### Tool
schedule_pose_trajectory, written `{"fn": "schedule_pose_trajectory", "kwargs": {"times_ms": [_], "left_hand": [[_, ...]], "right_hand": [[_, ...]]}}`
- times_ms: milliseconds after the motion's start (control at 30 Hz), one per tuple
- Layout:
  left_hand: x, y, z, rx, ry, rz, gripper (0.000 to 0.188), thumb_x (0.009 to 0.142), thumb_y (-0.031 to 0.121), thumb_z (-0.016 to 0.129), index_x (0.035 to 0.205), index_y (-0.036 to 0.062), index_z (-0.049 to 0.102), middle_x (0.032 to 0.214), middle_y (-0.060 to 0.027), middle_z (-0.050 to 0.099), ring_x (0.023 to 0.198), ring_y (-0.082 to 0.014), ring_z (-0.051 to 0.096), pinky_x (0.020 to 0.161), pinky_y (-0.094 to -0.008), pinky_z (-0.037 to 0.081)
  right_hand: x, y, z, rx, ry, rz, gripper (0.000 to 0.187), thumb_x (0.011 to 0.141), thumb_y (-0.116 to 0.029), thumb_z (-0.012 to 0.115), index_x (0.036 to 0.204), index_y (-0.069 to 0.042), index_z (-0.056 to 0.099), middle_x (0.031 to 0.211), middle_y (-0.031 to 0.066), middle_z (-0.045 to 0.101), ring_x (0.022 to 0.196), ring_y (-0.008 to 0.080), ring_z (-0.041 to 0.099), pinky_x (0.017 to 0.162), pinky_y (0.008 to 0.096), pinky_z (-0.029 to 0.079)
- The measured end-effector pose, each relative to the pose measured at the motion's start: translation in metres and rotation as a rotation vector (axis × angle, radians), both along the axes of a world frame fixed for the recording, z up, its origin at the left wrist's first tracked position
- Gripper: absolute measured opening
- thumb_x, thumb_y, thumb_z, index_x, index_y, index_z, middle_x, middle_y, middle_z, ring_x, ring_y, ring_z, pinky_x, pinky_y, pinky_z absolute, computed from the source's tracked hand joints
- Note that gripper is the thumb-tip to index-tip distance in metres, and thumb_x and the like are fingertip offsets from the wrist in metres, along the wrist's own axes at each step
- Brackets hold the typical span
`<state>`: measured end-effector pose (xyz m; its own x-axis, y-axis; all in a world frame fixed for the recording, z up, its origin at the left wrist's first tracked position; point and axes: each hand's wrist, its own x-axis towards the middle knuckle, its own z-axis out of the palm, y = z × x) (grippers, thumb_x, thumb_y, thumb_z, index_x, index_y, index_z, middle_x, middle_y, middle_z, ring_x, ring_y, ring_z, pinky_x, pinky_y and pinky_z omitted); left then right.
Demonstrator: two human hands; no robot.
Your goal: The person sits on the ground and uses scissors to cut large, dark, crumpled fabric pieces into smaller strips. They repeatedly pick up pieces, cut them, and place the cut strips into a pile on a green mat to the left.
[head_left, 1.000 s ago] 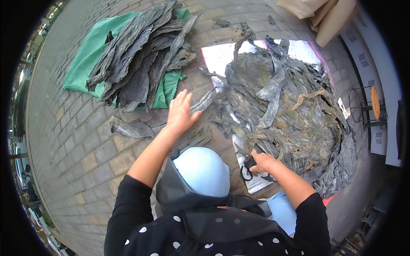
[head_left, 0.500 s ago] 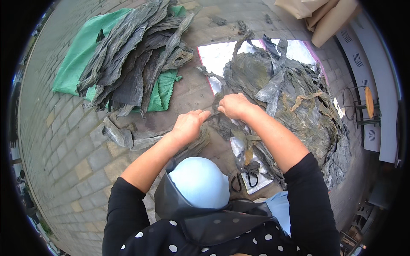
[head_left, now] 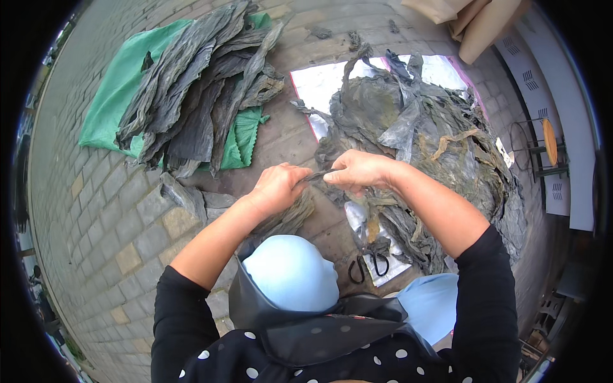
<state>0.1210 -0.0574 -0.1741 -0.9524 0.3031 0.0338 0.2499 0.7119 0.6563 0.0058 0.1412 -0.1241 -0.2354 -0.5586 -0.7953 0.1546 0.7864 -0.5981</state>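
My left hand (head_left: 279, 186) and my right hand (head_left: 357, 170) meet over the paving, both pinching one dark strip of dried leaf (head_left: 315, 175) stretched between them. More of that leaf hangs below my left hand as a crumpled piece (head_left: 287, 220). To the right lies a big tangled heap of grey-green dried leaves (head_left: 421, 147) on a white sheet (head_left: 319, 83). Black-handled scissors (head_left: 368, 267) lie on the sheet's near corner, close to my right forearm.
A green cloth (head_left: 121, 89) at the upper left carries a stack of flattened dark leaves (head_left: 198, 89). A loose leaf piece (head_left: 182, 195) lies on the brick paving. Brown sacks (head_left: 476, 19) sit at the top right, and a metal stand (head_left: 543, 150) at the right.
My right hand left the scissors near my knee and came up to meet my left hand. Both hands now hold one leaf strip between them.
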Motion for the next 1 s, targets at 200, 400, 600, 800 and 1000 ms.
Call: {"fn": "schedule_pose_trajectory", "kwargs": {"times_ms": [200,400,600,800,1000], "left_hand": [[-0.005,0.003,0.01,0.098,-0.073,0.039,0.022,0.084,0.012,0.062,0.104,0.0039,0.062,0.085,-0.0203,0.065,0.083,-0.04,0.061,0.075,-0.0438,0.05],[-0.012,-0.021,0.031,0.345,-0.313,-0.108,0.014,0.087,0.005,0.058,0.099,-0.0003,0.063,0.081,-0.0129,0.066,0.071,-0.0158,0.06,0.069,-0.0279,0.049],[-0.029,-0.041,0.05,0.828,-0.415,0.038,0.014,0.09,0.006,0.057,0.101,0.0022,0.064,0.089,0.0036,0.065,0.081,-0.0052,0.052,0.076,-0.024,0.046],[-0.042,-0.03,0.041,0.709,-0.475,0.208,0.015,0.094,0.003,0.05,0.102,-0.0007,0.061,0.083,-0.0021,0.064,0.072,-0.009,0.059,0.066,-0.0251,0.05],[-0.06,-0.014,-0.002,0.705,-0.549,0.371,0.015,0.095,0.008,0.051,0.104,-0.0002,0.061,0.086,-0.0058,0.066,0.073,-0.0119,0.063,0.066,-0.0244,0.051]], "right_hand": [[0.001,0.01,0.018,-0.126,0.346,0.15,0.029,0.091,-0.031,0.055,0.083,-0.004,0.064,0.067,0.0021,0.056,0.061,0.0144,0.052,0.055,0.0317,0.047],[0.003,0.017,0.021,-0.425,-0.367,-0.069,0.029,0.094,-0.027,0.053,0.076,-0.005,0.058,0.061,-0.0032,0.046,0.047,0.0065,0.036,0.052,0.0268,0.039],[0.025,-0.037,0.0,-1.271,-0.838,-0.432,0.028,0.095,-0.026,0.054,0.077,-0.006,0.058,0.059,-0.0033,0.04,0.045,0.0059,0.034,0.053,0.0285,0.04],[0.006,-0.016,-0.037,-0.931,-0.609,-0.676,0.059,0.09,-0.059,0.049,0.097,-0.002,0.063,0.083,0.0104,0.064,0.071,0.0203,0.062,0.083,0.04,0.05],[0.042,0.17,-0.079,-0.189,0.029,-0.652,0.05,0.091,-0.049,0.054,0.105,-0.001,0.059,0.088,0.0144,0.066,0.081,0.0249,0.064,0.075,0.0389,0.053]]}}
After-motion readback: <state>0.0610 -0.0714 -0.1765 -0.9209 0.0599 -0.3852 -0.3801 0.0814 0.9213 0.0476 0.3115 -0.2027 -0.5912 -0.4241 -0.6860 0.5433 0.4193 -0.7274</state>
